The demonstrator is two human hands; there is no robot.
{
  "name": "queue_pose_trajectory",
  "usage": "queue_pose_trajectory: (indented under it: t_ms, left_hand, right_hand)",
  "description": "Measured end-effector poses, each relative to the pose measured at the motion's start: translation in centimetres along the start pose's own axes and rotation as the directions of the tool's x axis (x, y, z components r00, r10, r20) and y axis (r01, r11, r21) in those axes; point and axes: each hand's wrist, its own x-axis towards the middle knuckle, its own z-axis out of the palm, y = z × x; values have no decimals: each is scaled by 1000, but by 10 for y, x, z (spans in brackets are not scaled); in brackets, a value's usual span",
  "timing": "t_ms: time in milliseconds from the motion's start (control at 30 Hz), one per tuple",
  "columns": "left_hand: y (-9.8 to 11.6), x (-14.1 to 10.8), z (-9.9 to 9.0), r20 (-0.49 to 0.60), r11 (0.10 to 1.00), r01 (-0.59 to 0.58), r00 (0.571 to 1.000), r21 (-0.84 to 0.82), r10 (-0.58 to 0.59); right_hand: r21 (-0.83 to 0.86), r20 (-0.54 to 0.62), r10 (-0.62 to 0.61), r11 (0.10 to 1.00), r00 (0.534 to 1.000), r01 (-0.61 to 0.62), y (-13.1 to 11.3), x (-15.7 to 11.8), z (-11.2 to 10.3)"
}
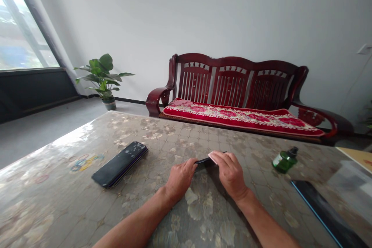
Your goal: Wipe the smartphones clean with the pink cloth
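Observation:
Over the middle of the table, a thin black phone (203, 161) is tilted nearly edge-on between my hands. My left hand (180, 176) is closed on its near left end, thumb and fingers pinching the edge. The fingers of my right hand (231, 172) are bent over the phone's other end and hide much of it. A small pale piece (213, 157), like a folded cloth or tissue, shows under those fingertips against the phone. To the left lies a stack of dark phones (120, 164), whitish spots on the top one.
Coloured rubber bands (85, 162) lie at the left. On the right stand a green pump bottle (285, 161), a blue-edged phone (325, 211) and a translucent plastic box (350, 180). Beyond the patterned table (139, 217) are a wooden bench (229, 85) and a potted plant (106, 77).

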Motion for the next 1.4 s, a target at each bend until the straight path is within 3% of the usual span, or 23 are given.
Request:
queue_pose_trajectory:
  t_ms: [233, 400, 567, 867, 1167, 1400]
  left_hand:
    - [1, -1, -2, -12, 1000, -5, 1000, -15, 5]
    - [2, -1, -3, -5, 1000, -10, 1000, 2, 10]
    - [0, 2, 0, 24, 999, 45, 999, 30, -45]
    - [0, 0, -1, 47, 998, 54, 998, -32, -52]
    - [-1, 4, 1, 100, 987, 159, 982, 23, -160]
    - [-1, 2, 1, 71, 994, 107, 992, -3, -107]
  right_hand:
    - [78, 36, 1, 997, 999, -4, -21, 6, 5]
    - [77, 13, 14, 997, 1000, -15, -4, 6, 1]
    - [8, -87, 62, 998, 994, -61, 10, 4, 1]
    - [45, 9, -76, 996, 997, 75, -26, 4, 14]
    - [-8, -74, 33, 999, 997, -33, 15, 1, 7]
    - [33, 0, -42, 999, 999, 42, -13, 3, 13]
